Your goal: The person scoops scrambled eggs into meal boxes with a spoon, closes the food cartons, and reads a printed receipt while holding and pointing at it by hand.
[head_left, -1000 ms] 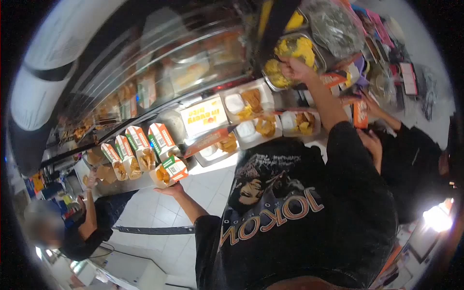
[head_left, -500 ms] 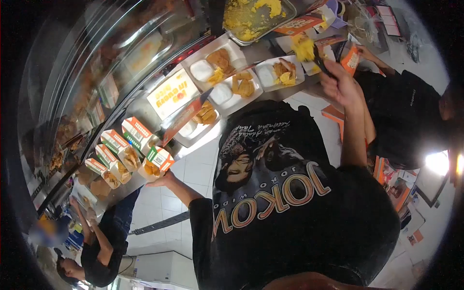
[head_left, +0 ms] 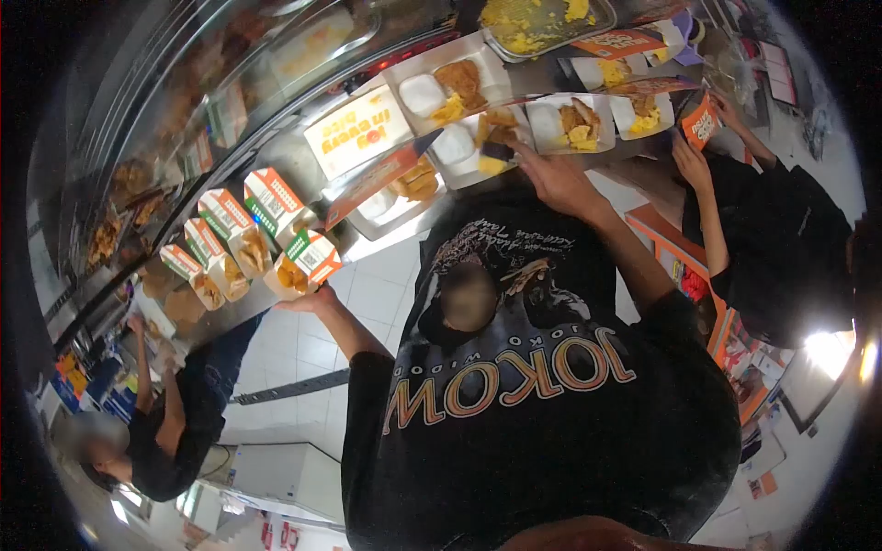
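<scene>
My left hand (head_left: 310, 298) supports a small orange, green and white food box (head_left: 310, 257) from below at the counter's front edge, its fingers under the box. In my right hand (head_left: 562, 182) is a black utensil (head_left: 499, 151), tilted low over an open white box with a white round item (head_left: 452, 144) and fried food (head_left: 498, 122). Yellow food shows at the utensil's end. Similar boxes stand on both sides, one with fried pieces (head_left: 580, 126) to the right. Behind them lies a metal tray (head_left: 602, 35) with yellow food.
A closed white-and-yellow box (head_left: 356, 133) stands left of centre, near small upright boxes (head_left: 220, 210). A glass display case (head_left: 170, 119) runs behind the counter. On the right a co-worker (head_left: 776, 239) holds an orange carton (head_left: 700, 124); another person (head_left: 179, 413) stands far left.
My right hand has moved from the metal tray, past the right-hand boxes, to the middle box with the utensil. My left hand stays at the small box. The view has shifted.
</scene>
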Demonstrator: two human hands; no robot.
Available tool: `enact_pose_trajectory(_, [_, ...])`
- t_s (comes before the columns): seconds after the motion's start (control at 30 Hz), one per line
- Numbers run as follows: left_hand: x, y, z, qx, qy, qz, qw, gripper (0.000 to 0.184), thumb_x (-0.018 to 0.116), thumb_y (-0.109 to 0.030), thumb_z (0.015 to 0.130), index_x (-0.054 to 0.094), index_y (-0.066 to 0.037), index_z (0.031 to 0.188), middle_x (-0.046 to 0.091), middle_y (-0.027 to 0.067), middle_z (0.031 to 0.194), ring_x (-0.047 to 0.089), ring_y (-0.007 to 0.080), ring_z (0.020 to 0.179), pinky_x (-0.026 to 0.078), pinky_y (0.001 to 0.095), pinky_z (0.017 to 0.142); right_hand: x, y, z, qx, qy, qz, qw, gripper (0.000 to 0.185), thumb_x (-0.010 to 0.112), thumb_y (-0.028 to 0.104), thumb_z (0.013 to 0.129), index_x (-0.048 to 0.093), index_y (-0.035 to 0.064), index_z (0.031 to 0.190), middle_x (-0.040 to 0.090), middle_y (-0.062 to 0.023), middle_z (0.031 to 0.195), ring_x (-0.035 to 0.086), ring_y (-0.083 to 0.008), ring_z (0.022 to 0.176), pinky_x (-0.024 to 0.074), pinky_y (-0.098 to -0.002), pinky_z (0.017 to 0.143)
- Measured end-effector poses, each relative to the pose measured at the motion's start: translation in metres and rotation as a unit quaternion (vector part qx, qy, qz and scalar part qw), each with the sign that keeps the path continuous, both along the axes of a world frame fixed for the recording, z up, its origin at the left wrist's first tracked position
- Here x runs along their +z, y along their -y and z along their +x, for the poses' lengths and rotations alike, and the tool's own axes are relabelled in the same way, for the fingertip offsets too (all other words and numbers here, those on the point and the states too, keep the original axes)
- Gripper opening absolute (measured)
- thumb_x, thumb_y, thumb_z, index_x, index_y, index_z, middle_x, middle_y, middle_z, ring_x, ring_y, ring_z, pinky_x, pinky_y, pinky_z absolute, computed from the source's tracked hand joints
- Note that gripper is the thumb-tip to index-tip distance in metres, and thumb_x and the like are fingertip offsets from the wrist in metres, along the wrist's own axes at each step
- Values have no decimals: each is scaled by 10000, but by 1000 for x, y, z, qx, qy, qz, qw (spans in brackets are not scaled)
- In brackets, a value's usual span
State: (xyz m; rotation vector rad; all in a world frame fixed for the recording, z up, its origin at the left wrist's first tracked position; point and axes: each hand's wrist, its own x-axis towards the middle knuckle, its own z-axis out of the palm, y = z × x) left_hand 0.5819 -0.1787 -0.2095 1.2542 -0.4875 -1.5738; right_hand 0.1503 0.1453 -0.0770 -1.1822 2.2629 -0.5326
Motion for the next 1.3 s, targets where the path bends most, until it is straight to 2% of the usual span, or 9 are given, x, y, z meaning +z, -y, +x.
enact_pose_trajectory(0.07, [-7,5,5,11,-16,6,1000,1013,81,-836,865,273,-104,1540,360,126,1549,364,365,1413,319,533,1148,8,13,-3,0,0,7,1000,479,473,155,996,372,173,1464,648,-284,845,626,-481,751,483,-571,650])
enact_pose_trajectory(0.5, [-19,2,16,24,-2,4,1000,957,73,-806,886,266,-140,1546,339,109,1557,322,365,1432,275,591,1146,-15,6,-13,69,62,26,995,485,488,198,1003,372,273,1469,672,-250,901,645,-472,754,491,-558,660])
enact_pose_trajectory(0.8, [-3,1,-5,42,-1,-18,999,911,105,-776,910,272,-140,1541,362,109,1542,358,363,1413,299,558,1153,-45,-2,-35,202,-59,72,975,546,487,176,993,335,318,1498,638,-210,1188,660,-383,931,538,-480,791])
enact_pose_trajectory(0.83, [24,-4,-23,52,10,-8,999,914,112,-767,918,261,-115,1541,357,125,1542,354,362,1416,295,542,1162,-58,-8,-39,181,-19,-43,982,536,486,159,990,339,238,1500,631,-217,1202,654,-403,919,526,-478,779])
enact_pose_trajectory(0.93, [27,-7,-19,64,14,-9,998,927,125,-772,915,269,-97,1536,373,141,1528,363,362,1410,302,542,1160,-36,-3,-42,91,5,-85,992,508,484,123,981,361,128,1474,625,-251,1198,650,-415,937,515,-474,789])
enact_pose_trajectory(1.07, [-28,3,26,51,-30,-22,998,958,129,-802,886,300,-111,1528,395,147,1515,378,370,1397,319,579,1137,5,-4,-35,-4,83,-110,990,431,438,100,1008,401,46,1434,600,-192,857,605,-319,713,477,-382,700])
enact_pose_trajectory(1.1, [-31,4,28,38,-57,-32,997,972,129,-805,883,298,-98,1528,394,155,1516,378,373,1396,316,581,1138,13,-4,-36,0,74,-143,987,417,415,119,1026,398,8,1428,516,-116,769,519,-228,680,431,-327,683])
enact_pose_trajectory(1.23, [33,-8,-26,81,-19,-19,996,999,40,-777,897,242,-38,1537,331,173,1556,333,401,1421,285,554,1171,56,2,-47,-83,45,-248,964,402,414,170,1038,417,-3,1400,509,-84,748,490,-159,707,402,-318,674])
enact_pose_trajectory(1.3, [11,-8,-10,78,-23,-32,996,1015,76,-795,893,249,-22,1527,368,178,1531,383,396,1391,337,548,1144,73,12,-79,-93,-63,-256,960,404,429,188,1038,416,13,1402,521,-117,734,516,-206,655,414,-342,643])
